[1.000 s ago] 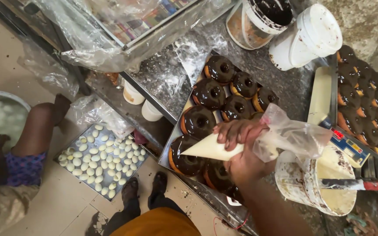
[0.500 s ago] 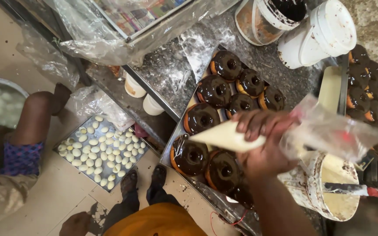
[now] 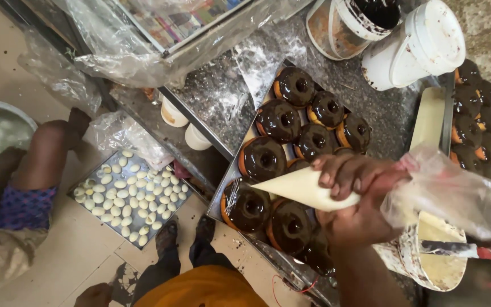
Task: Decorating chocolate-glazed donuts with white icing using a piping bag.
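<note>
Right hand (image 3: 354,196) is clamped around a piping bag (image 3: 313,190), fingers (image 3: 336,173) curled over the top and closed tight on it. The bag is clear plastic, the front part packed into a smooth cream-white cone, the tip pointing left and sitting just over a chocolate-glazed donut (image 3: 249,206) at the near-left end of the tray (image 3: 218,199). Behind the grip the slack plastic (image 3: 456,190) balloons out crumpled and mostly see-through, hanging over a white tub (image 3: 436,261) smeared with cream. The tray holds roughly ten ring donuts with a glossy dark glaze; the tan dough shows at the edges. The near-left donut carries a few thin pale lines on its left side. Another tray of glazed donuts (image 3: 484,125) is at far right. A red-handled spatula (image 3: 473,250) lies across the tub. Left hand (image 3: 95,295) is low at the bottom edge, away from the bag; can't tell its finger state. On the floor, a tray of small white dough balls (image 3: 126,196) sits beside another person's leg (image 3: 46,153).
</note>
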